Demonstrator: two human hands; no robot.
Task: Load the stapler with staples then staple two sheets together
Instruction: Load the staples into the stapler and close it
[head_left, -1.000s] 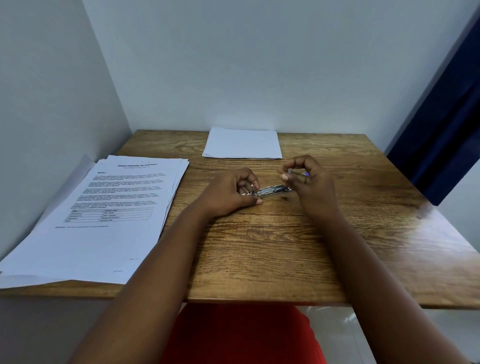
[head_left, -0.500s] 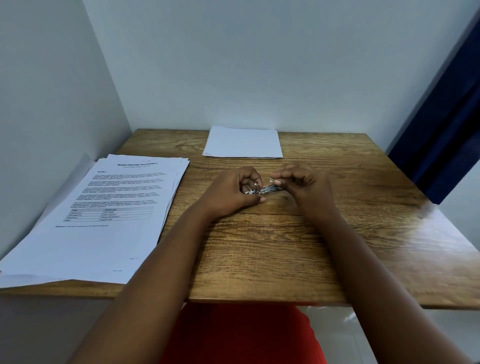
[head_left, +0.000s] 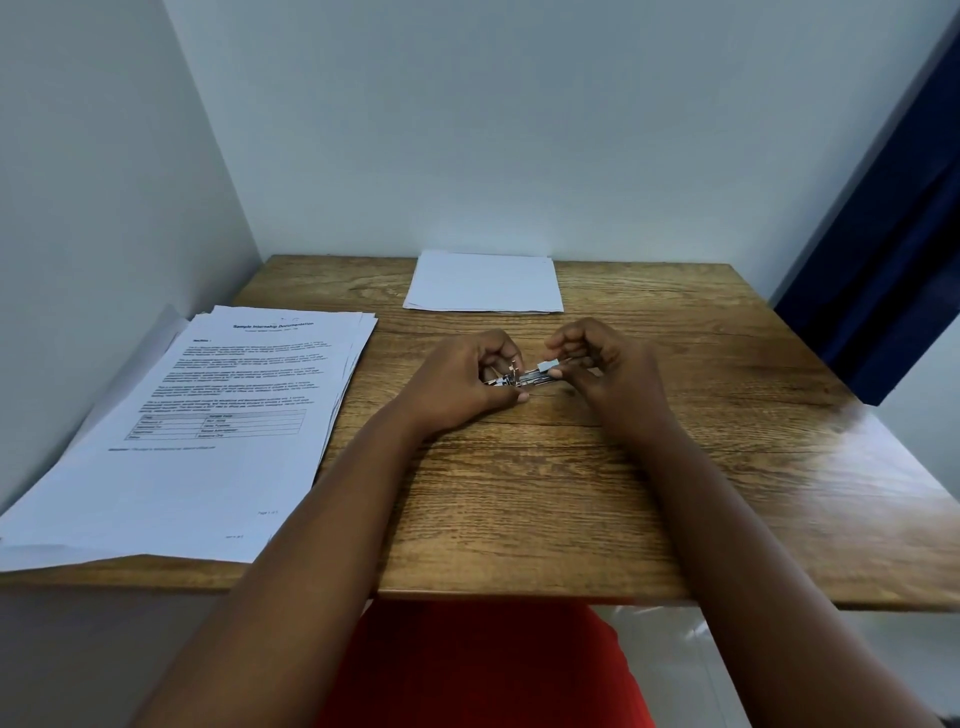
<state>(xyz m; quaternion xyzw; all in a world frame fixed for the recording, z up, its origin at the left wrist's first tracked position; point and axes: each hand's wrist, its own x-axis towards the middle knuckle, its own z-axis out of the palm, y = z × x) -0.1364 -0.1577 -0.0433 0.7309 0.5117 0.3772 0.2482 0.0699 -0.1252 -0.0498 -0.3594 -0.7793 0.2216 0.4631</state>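
A small metal stapler (head_left: 519, 379) lies on the wooden table (head_left: 519, 493) between my hands, its shiny channel showing. My left hand (head_left: 462, 384) is closed around its left end and pins it to the table. My right hand (head_left: 602, 364) pinches a short silvery strip of staples (head_left: 549, 367) over the stapler's right end, touching it. A stack of printed sheets (head_left: 208, 426) rests at the left of the table. A smaller pile of blank sheets (head_left: 483, 283) sits at the back by the wall.
White walls close the table in at the left and back. A dark blue curtain (head_left: 883, 260) hangs at the right. The printed stack overhangs the table's front left edge. My red clothing (head_left: 478, 670) shows below the front edge.
My right hand has come in from the right with the staple strip and now holds it at the stapler's right end. My left hand has stayed on the stapler.
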